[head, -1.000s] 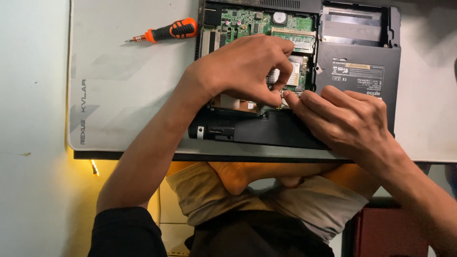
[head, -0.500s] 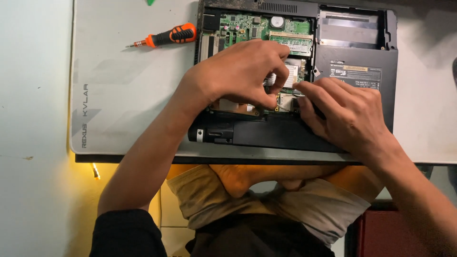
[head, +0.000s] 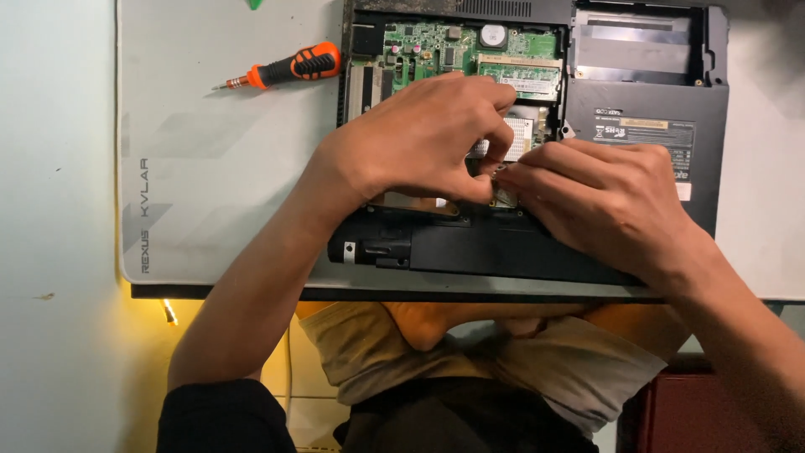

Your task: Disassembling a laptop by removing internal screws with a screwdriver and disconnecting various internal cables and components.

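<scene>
Grey desk mat (head: 210,184) carries opened laptop (head: 637,126) & orange screwdriver (head: 285,65).

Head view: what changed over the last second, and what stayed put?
The right hand slid left and up until its fingertips met the left hand over the open laptop. The left hand stayed over the green board, the screwdriver untouched on the grey mat.

One opened laptop (head: 637,143), one orange-handled screwdriver (head: 285,67), one grey mat (head: 218,168), two hands (head: 419,138).
</scene>
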